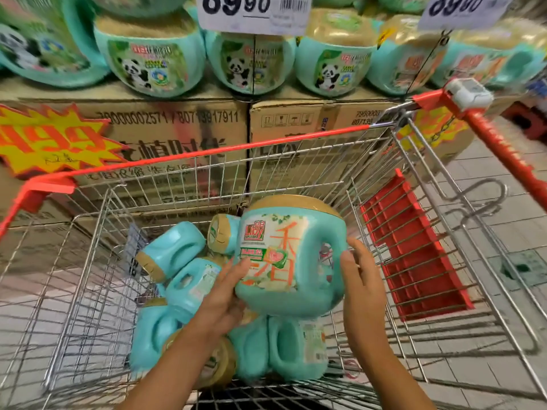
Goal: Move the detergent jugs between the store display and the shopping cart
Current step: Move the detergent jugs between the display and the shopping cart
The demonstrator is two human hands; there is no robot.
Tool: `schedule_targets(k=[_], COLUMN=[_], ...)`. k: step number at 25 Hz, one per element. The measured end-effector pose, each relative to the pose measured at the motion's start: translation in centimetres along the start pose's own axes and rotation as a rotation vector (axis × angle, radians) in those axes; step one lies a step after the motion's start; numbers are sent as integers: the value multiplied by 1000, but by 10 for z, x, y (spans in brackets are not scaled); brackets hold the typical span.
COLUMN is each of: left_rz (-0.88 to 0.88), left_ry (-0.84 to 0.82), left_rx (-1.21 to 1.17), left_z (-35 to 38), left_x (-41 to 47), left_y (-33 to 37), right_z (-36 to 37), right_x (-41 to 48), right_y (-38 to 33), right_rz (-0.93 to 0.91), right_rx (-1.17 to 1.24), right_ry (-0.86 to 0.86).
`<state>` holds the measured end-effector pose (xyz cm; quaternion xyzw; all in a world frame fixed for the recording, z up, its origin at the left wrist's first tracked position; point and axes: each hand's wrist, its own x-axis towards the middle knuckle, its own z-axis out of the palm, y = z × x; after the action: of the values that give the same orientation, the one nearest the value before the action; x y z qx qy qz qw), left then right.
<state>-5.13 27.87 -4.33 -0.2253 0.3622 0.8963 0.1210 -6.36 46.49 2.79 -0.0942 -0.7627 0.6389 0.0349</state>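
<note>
A large teal detergent jug (284, 255) with a gold cap and a red-lettered label is upright above the wire shopping cart (88, 220). My left hand (225, 294) presses flat against its lower left side. On the jug's right, by the handle, my right hand (362, 279) presses with straight fingers. Under it, several smaller teal jugs (177, 261) lie on their sides in the cart basket. More teal jugs with panda labels (148, 57) stand in a row on the store display behind the cart.
The display rests on stacked cardboard boxes (177, 134) close behind the cart's red front rim. The cart's red child seat flap (414, 250) and red handle (503, 149) are at right. Price signs (251, 13) hang above. Tiled floor lies to the right.
</note>
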Motion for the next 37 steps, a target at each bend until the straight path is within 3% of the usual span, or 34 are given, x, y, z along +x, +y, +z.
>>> schedule_targets(k=[4,12,15,27,32,37], left_rz=[225,495,598,790,864,953], left_ry=[68,484,552,662,621,562], left_rx=[175,84,51,123,129,250], left_z=[4,-55,-90,-274,-319,-352], left_x=[-36,-142,-193,-389,-398,-381], left_y=[11,26,44,169,241,359], right_z=[16,105,152,356,435,531], right_x=[4,-57,-105,-306,-315,-292], right_y=[-7,-24,-40,-99,-132,-189], right_rz=[37,-35,-66,-146,-170,-282], right_rx=[86,188,240,423,448,494], right_ry=[-101,-425,-524,-767,-834,-802])
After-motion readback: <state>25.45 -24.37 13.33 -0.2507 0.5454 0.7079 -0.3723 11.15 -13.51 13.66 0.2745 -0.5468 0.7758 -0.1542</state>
